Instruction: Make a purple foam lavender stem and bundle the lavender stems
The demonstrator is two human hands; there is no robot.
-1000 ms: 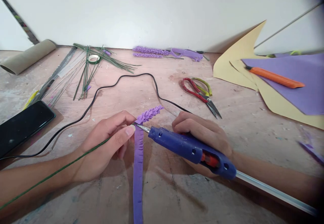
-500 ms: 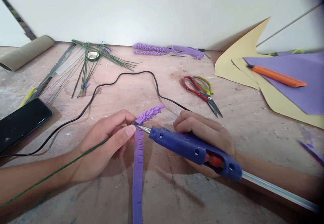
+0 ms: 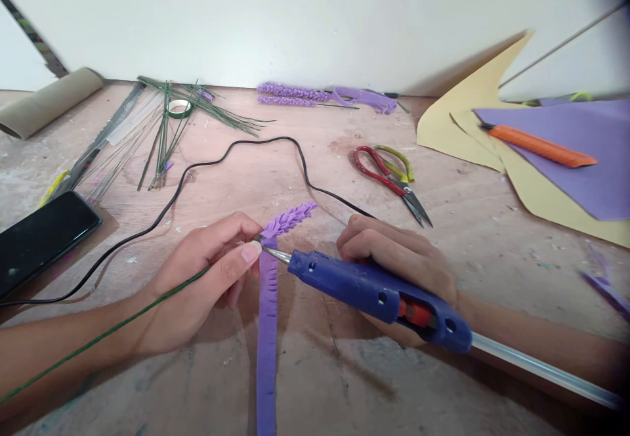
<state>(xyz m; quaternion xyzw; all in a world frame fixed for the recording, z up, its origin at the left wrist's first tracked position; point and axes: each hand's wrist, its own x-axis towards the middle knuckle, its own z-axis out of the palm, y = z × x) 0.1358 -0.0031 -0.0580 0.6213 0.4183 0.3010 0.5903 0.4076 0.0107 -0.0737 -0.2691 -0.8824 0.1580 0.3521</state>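
Between thumb and fingers, my left hand (image 3: 211, 272) pinches a green floral wire stem (image 3: 123, 320) that runs back over the wrist. At the stem's tip a purple flower spike (image 3: 289, 219) of overlapping small petals points up and right. From its base a fringed purple foam strip (image 3: 267, 350) hangs down towards me. My right hand (image 3: 398, 259) is wrapped round a blue hot glue gun (image 3: 344, 282), its fingers partly hidden behind the body. The metal nozzle is at the strip's top, close by my left thumb. A clear glue stick (image 3: 546, 370) sticks out of the gun's rear.
Red-and-yellow-handled scissors (image 3: 388, 180) lie beyond my right hand. An orange cutter (image 3: 541, 146) rests on purple and yellow sheets (image 3: 457, 140). Behind are green wires (image 3: 162, 140), tape (image 3: 180, 108) and purple flower spikes (image 3: 290, 92). A phone (image 3: 49, 239) and black cord (image 3: 172, 196) are leftward.
Almost nothing differs. The flower spike, strip and nozzle sit very slightly further left; both hands keep their hold.
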